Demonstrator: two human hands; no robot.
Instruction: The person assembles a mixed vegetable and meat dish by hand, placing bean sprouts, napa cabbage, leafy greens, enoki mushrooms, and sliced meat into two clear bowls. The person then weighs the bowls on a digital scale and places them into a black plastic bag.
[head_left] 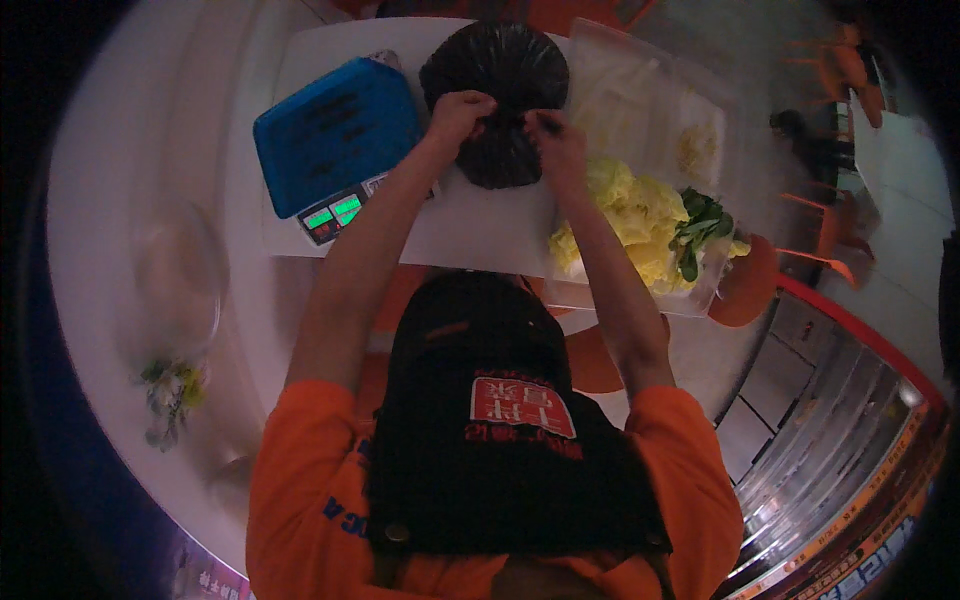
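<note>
A black plastic bag point(497, 62) lies at the far side of the white table, bulging above and below a gathered middle. My left hand point(463, 116) pinches the gathered plastic from the left, fingers closed. From the right, my right hand point(558, 145) grips the same part, its fingers bent inward. The exact hold of the fingertips is too dark to make out. Left of the bag stands a digital scale point(335, 212) with lit green displays and a blue tray point(335, 135) on it. My left forearm passes in front of the scale's right end.
Right of the bag, a clear plastic bin point(655, 60) holds pale yellow leafy cabbage point(635, 215) and dark green leaves point(700, 232). The white table point(470, 235) has its near edge before me. Orange chairs point(750, 283) stand around it. A glass-fronted case point(830, 440) is at lower right.
</note>
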